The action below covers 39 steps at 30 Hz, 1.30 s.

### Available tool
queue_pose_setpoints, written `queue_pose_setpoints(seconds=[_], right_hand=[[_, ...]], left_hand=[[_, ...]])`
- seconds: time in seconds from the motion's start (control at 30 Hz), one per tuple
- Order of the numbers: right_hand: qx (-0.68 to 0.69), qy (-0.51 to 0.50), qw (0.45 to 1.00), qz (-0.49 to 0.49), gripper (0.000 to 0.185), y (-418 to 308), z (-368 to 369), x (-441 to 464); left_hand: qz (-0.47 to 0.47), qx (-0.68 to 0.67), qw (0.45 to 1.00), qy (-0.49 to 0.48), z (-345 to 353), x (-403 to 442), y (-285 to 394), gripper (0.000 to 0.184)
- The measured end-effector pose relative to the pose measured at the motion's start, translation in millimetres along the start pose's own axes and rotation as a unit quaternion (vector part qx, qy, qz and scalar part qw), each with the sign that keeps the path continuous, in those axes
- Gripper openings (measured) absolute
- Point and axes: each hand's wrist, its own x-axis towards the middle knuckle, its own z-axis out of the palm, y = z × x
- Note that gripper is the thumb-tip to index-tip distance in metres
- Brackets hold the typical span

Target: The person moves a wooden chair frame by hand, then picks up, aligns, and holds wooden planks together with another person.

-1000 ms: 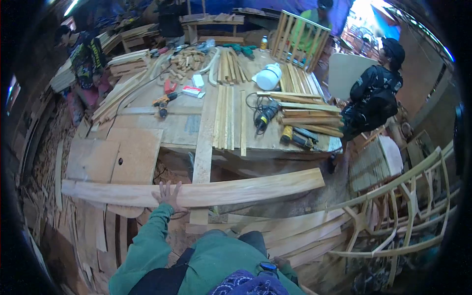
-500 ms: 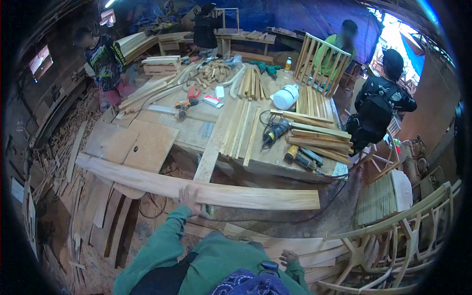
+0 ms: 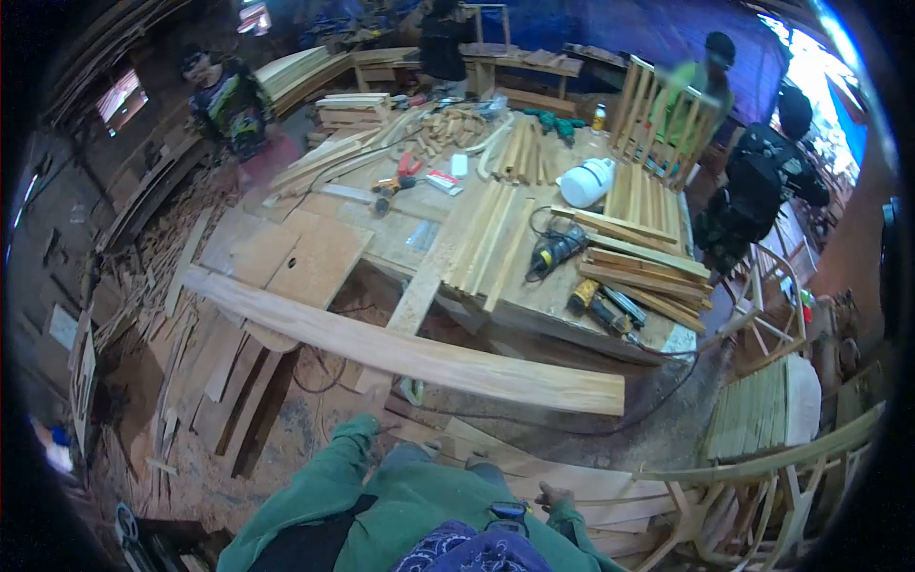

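A long, pale wooden plank lies across the near side of the worktable, over a narrower board. My left hand, in a green sleeve, is at the plank's near edge; its fingers are smeared and blend with the wood, so their grip is unclear. Close beside it, under the plank's edge, is a small greenish object whose kind I cannot make out. My right hand hangs low by my side with nothing in it, its fingers partly apart, above flat boards on the floor.
On the worktable are wood strips, an angle grinder, a drill and a white jug. A wooden chair frame stands at lower right. Several people work beyond. A cable crosses the floor.
My left hand has slid from the plank's top down to its near edge. The camera has turned left, so the scene sits further right. My right hand stays low.
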Motion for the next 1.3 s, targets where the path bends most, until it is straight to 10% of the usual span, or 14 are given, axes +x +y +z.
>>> queue_pose_setpoints(seconds=[0.2, 0.37, 0.43, 0.47, 0.7, 0.8, 0.9, 1.07, 1.3], right_hand=[[-0.248, -0.013, 0.938, -0.242, 0.033, 69, -1, 155], [-0.458, 0.034, 0.708, -0.536, 0.015, -28, -14, 82], [-0.129, 0.029, 0.978, -0.161, 0.021, -75, 9, 57], [0.062, 0.028, 0.996, 0.054, 0.024, -88, 17, 50], [-0.160, -0.062, 0.950, -0.262, 0.042, -246, 51, -41], [-0.122, 0.010, 0.918, -0.378, 0.031, -342, 36, -34], [-0.085, 0.142, 0.909, -0.383, 0.048, -473, 19, -130], [-0.029, 0.199, 0.856, -0.476, 0.099, -617, -34, -153], [-0.092, 0.384, 0.843, -0.365, 0.096, -681, -9, -241]], left_hand=[[-0.004, -0.039, 0.999, -0.033, -44, -65, 45, 0.090], [-0.188, -0.167, 0.966, -0.054, -1, -106, 7, 0.079], [-0.236, -0.225, 0.944, -0.053, 34, -127, -19, 0.075], [-0.247, -0.249, 0.935, -0.058, 50, -135, -29, 0.074], [-0.283, -0.503, 0.802, -0.156, 197, -166, -136, 0.084], [0.091, -0.013, 0.966, -0.241, 201, -168, -155, 0.078], [-0.195, -0.428, 0.871, -0.144, 197, -175, -152, 0.067], [-0.283, -0.528, 0.795, -0.096, 129, -171, -124, 0.055], [-0.319, -0.570, 0.750, -0.101, 108, -193, -125, 0.057]])
